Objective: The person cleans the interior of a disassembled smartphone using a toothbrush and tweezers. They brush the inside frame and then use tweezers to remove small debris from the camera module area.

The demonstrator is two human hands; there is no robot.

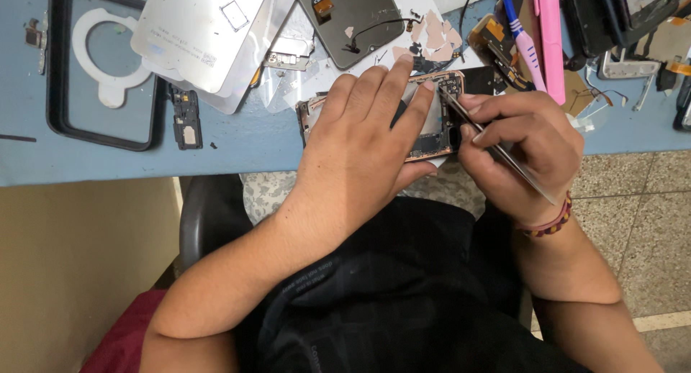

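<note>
An opened phone point(432, 132) with a rose-gold frame lies flat at the blue table's point(245, 139) near edge, its dark inner boards bared. Slim metal tweezers point(497, 151) slant down, tips seemingly touching its insides.

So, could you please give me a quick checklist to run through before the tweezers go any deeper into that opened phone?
1. Opened phone held down: ok, the left hand lies flat across it at the edge of the blue table.
2. Tweezers under control: ok, the right hand pinches them, tips pointing into the phone.
3. Tip contact point: cannot tell, fingers hide it.
4. Phone fully supported: not ok, its near edge overhangs the table.
5. Room around the phone: not ok, loose flex parts and a pink tool crowd it.
</note>
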